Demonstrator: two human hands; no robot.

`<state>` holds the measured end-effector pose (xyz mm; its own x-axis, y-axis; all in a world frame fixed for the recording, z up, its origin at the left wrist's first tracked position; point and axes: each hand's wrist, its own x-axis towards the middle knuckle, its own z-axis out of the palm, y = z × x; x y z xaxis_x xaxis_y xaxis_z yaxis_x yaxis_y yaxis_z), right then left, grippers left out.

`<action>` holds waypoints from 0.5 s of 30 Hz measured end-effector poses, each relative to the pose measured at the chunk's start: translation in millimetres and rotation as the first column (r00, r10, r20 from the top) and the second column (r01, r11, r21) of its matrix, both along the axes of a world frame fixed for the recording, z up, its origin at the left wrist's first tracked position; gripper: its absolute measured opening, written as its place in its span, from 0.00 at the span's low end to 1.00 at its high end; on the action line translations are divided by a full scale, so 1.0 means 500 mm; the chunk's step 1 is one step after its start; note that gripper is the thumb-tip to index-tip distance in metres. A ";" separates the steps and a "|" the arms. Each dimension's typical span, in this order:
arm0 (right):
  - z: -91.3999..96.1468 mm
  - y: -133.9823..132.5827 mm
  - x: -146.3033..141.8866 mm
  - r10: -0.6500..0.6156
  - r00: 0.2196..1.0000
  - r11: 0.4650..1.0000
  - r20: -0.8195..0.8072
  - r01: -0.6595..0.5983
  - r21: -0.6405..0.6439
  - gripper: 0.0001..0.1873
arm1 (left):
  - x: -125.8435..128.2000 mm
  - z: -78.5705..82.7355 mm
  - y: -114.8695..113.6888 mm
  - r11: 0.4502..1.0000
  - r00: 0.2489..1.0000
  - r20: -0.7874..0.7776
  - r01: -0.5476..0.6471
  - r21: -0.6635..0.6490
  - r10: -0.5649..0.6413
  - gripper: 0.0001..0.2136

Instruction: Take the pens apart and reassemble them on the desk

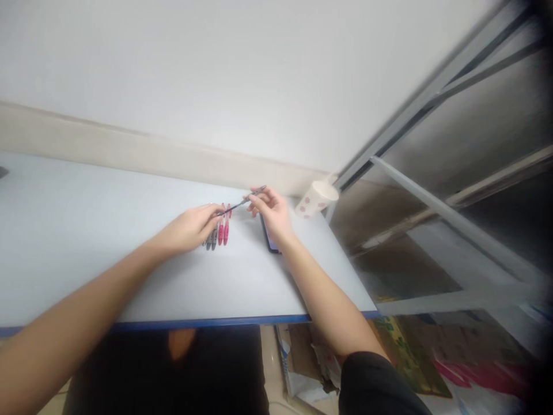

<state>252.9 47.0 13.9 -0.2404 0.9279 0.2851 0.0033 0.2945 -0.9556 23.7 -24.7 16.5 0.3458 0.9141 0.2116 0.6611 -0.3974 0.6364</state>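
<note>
My left hand point(190, 229) and my right hand point(271, 212) both pinch a slim dark pen point(242, 203) above the white tabletop point(78, 230). The left fingertips hold its lower end, and the right thumb and fingers grip it nearer the upper tip. Below the left hand, several pens lie side by side, grey ones point(211, 238) next to pink ones point(220, 231), their far ends partly hidden by my fingers. A dark smartphone point(269, 237) lies under my right hand, mostly covered by the hand and wrist.
A white paper cup point(317, 199) with a red pattern stands tilted near the table's far right corner, close to a grey metal frame point(436, 92). The table has a blue front edge point(207, 323). Cardboard point(302, 369) lies on the floor below.
</note>
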 end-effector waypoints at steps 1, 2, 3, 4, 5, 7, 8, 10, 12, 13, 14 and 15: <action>-0.001 -0.001 -0.001 0.016 1.000 1.000 0.010 -0.016 -0.005 0.23 | 0.000 0.000 0.000 1.000 1.000 0.003 0.001 0.000 -0.001 0.20; -0.002 -0.002 -0.001 0.034 0.999 0.999 0.018 -0.034 -0.011 0.23 | 0.000 0.001 -0.001 1.000 1.000 0.006 0.003 -0.002 -0.003 0.20; -0.002 -0.004 -0.001 0.056 0.998 0.998 0.024 -0.055 -0.022 0.23 | 0.000 0.002 -0.001 1.000 1.000 0.011 0.003 -0.007 -0.003 0.20; -0.003 -0.007 -0.001 0.081 0.996 0.996 0.024 -0.080 -0.036 0.23 | 0.001 0.003 -0.002 1.000 1.000 0.019 0.002 -0.013 -0.002 0.20; -0.002 -0.010 -0.001 0.115 0.993 0.992 0.024 -0.114 -0.056 0.23 | 0.002 0.005 -0.003 1.000 1.000 0.029 0.000 -0.020 0.000 0.19; 0.000 -0.016 0.001 0.204 0.978 0.975 0.036 -0.199 -0.103 0.21 | 0.004 0.009 -0.005 1.000 0.999 0.047 0.000 -0.029 0.001 0.19; 0.002 -0.018 0.002 0.245 0.968 0.963 0.048 -0.238 -0.125 0.20 | 0.005 0.011 -0.006 0.999 0.999 0.049 0.003 -0.033 -0.001 0.20; 0.005 -0.022 0.004 0.301 0.950 0.947 0.079 -0.288 -0.144 0.18 | 0.006 0.014 -0.008 0.999 0.999 0.040 0.012 -0.037 -0.011 0.20; 0.007 -0.022 0.005 0.315 0.943 0.944 0.108 -0.300 -0.137 0.16 | 0.006 0.016 -0.010 0.998 0.999 0.028 0.024 -0.051 -0.023 0.20; 0.006 -0.021 0.005 0.318 0.941 0.944 0.116 -0.302 -0.131 0.16 | 0.006 0.017 -0.011 0.998 0.999 0.023 0.027 -0.064 -0.026 0.19; 0.005 -0.020 0.004 0.325 0.938 0.942 0.124 -0.310 -0.126 0.16 | 0.005 0.018 -0.011 0.996 0.999 0.018 0.030 -0.079 -0.029 0.19; 0.003 -0.018 0.004 0.334 0.934 0.940 0.128 -0.320 -0.122 0.15 | 0.005 0.018 -0.011 0.995 0.999 0.012 0.030 -0.094 -0.029 0.18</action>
